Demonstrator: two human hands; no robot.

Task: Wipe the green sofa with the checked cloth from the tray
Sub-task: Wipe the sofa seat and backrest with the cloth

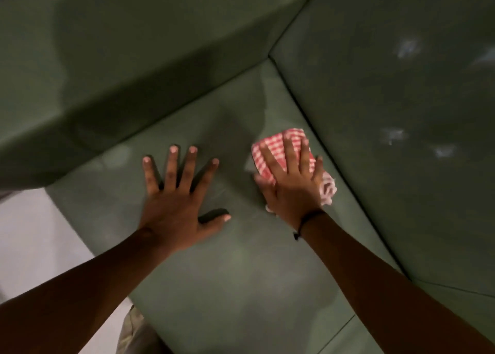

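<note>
Mid-wipe: the right hand (290, 182) presses flat on the checked cloth (278, 150) near the green sofa (241, 273) seat's back corner, left hand (176, 201) splayed empty beside it; next, sweep outward.

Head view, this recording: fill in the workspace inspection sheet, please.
Surface: green sofa seat, smooth, with faint pale sheen patches.
Job's things: red-and-white checked cloth, bunched, flat on the seat near the corner by the backrest; no tray in view.
Clutter: nothing seen.
Grips: right hand spread flat over the cloth, pressing it to the seat; left hand spread flat on the bare seat, holding nothing.
Cables: nothing seen; only a dark band on the right wrist.
Surroundings: armrest at left, pale floor lower left, light smudges on the backrest.
</note>
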